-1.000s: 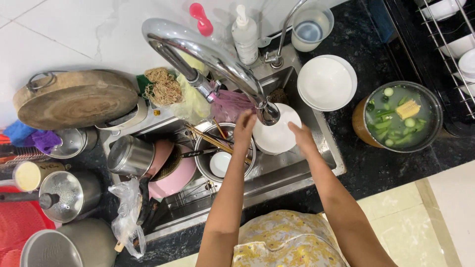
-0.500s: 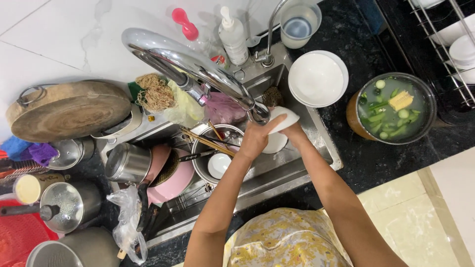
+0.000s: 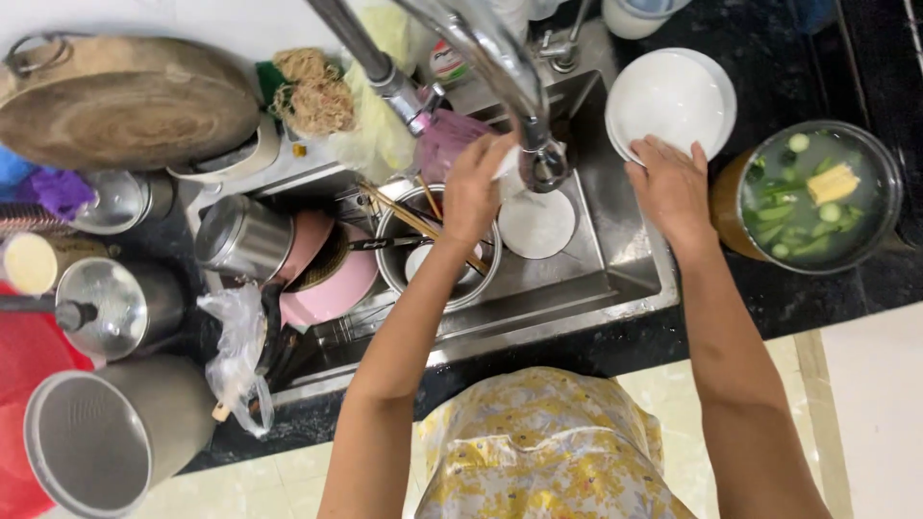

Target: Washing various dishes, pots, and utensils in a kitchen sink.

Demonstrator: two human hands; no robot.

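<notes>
Plate stack [image 3: 670, 99] on counter right of sink [image 3: 615, 259]; lidded pot [image 3: 817, 195] right of stack.

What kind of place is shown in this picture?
Most likely a home kitchen, at the sink. A steel sink under a tap is crowded with used pots and bowls, the right hand rests on a stack of white plates, and a glass-lidded pot of vegetable soup stands on the dark counter.

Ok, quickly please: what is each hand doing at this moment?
Left hand: closed on a white cloth beside the tap.
Right hand: open, fingers resting on the white plates, gripping nothing.
</notes>
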